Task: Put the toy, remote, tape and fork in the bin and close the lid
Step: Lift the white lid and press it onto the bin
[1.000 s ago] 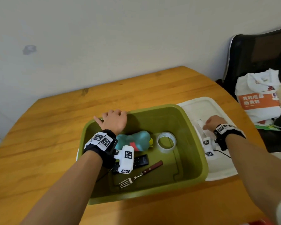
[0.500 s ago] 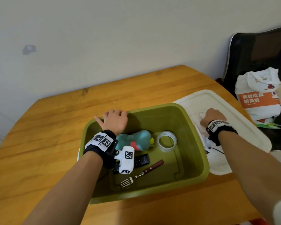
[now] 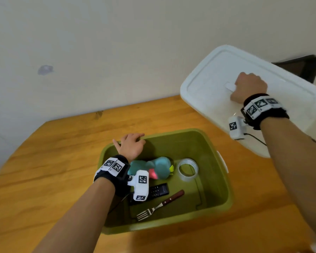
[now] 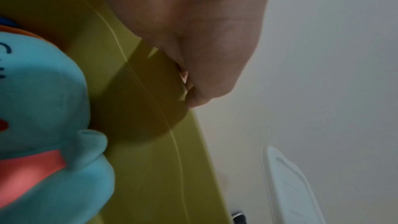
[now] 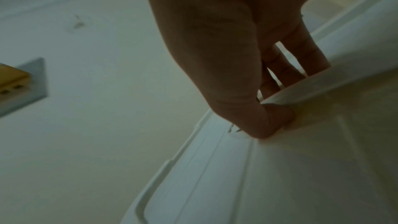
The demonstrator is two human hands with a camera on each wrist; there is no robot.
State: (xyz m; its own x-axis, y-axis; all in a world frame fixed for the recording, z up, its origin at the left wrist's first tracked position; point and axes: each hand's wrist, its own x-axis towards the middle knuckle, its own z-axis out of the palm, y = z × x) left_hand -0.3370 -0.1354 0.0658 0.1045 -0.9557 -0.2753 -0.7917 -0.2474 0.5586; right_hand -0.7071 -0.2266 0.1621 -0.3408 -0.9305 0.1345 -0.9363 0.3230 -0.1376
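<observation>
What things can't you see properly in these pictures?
- Remote: head view, left part hidden behind the wrist camera.
- Toy: its face is cut off by the left wrist view's edge.
- Lid: head view, right corner cut off by the edge.
- Right hand: head view, fingers hidden under it.

Bare forearms; black wristbands point(image 3: 117, 172), white tag-marked camera blocks point(image 3: 141, 185), thin black cables.

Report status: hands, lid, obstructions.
Right hand grips white lid handle, airborne. Left hand holds green bin rim, under lid's path.
</observation>
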